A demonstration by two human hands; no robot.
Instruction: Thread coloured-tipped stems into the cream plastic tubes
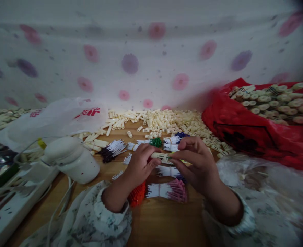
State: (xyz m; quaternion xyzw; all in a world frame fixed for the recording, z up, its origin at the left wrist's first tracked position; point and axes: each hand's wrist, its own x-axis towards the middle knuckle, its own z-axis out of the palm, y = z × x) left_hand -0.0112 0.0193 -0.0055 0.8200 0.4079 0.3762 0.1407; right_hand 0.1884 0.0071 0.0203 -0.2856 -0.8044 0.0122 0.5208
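Observation:
A cream plastic tube with slots in its side [163, 157] lies level between my hands, above the table. My left hand [142, 163] is closed round its left end, thumb below and fingers on top. At the tube's right end, the thumb and forefinger of my right hand [195, 159] pinch a small green piece, mostly hidden by the fingers. Around the hands lie bundles of thin white sticks with coloured tips: a pink-tipped bundle [166, 190], an orange-tipped bundle [137, 193], a green-tipped bundle [155, 142] and a dark-tipped bundle [112, 151].
Many loose cream tubes [166, 121] are heaped along the back. A red bag [244, 137] full of cream pieces stands at right, beside a clear plastic bag [264, 175]. To the left are a white plastic bag [53, 116], a white rounded device [75, 164] and a power strip [20, 206] with cables.

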